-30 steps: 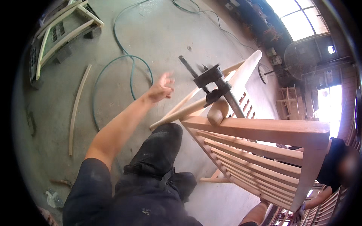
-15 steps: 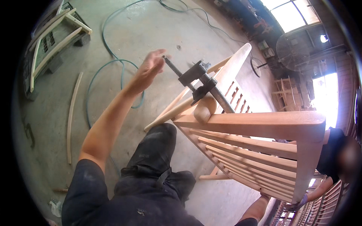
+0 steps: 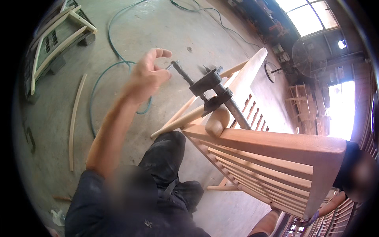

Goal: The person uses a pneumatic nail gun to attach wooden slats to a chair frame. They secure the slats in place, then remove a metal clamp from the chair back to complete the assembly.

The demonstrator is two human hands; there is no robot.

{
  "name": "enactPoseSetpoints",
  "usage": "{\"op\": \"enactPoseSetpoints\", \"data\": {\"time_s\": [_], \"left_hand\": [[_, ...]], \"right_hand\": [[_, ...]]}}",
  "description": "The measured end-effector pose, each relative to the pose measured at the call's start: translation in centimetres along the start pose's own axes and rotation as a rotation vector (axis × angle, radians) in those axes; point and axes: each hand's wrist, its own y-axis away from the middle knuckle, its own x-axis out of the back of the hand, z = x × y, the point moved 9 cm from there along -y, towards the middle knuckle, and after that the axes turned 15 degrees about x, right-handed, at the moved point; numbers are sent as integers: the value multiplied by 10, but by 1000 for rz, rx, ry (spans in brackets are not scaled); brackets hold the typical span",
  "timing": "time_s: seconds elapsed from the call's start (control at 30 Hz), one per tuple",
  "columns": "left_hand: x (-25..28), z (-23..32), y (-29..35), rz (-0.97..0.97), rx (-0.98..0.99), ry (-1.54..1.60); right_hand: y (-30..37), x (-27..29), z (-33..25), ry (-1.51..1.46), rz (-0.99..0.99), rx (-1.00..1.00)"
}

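Observation:
A wooden bench frame [image 3: 252, 138] with a slatted side stands tilted in front of me. A dark metal bar clamp [image 3: 207, 81] sits across its near end, its threaded screw pointing toward my left hand [image 3: 148, 77]. That hand is at the screw's small cross handle [image 3: 169, 66], index finger and thumb apart around it; the thumb is close to the handle, and I cannot tell whether it touches. A rounded wooden arm end [image 3: 217, 121] lies under the clamp jaw. My right hand [image 3: 275, 209] is at the frame's lower edge, its fingers hidden behind the wood.
A co-worker's gloved hand [image 3: 310, 219] is at the far right end of the frame. A green hose [image 3: 94, 93] curls on the floor beside a loose curved wooden strip [image 3: 77, 118]. Wooden frames [image 3: 59, 51] lie at upper left; a large fan [image 3: 309, 57] stands at upper right.
My left hand has shifted slightly left, its index finger and thumb now spread by the clamp handle. The frame's right end appears lower in view. The right hand stays at the lower edge.

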Motion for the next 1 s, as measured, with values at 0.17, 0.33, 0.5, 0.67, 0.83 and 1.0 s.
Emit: {"op": "enactPoseSetpoints", "data": {"time_s": [0.17,0.33,0.5,0.67,0.83,1.0], "left_hand": [[-5,21,26,-195,-136,-59],[-10,57,19,-110,-409,-420],[-34,89,-23,34,-541,-578],[-62,16,-154,-41,-88,-597],[-76,-139,-136,-548,485,-230],[56,-92,-120,683,34,-101]], "right_hand": [[2,6,0,9,23,-5],[4,12,1,18,39,-13],[2,16,-2,20,38,3],[-1,15,-5,18,31,26],[-2,24,-4,5,48,47],[-6,46,2,-25,87,104]]}}
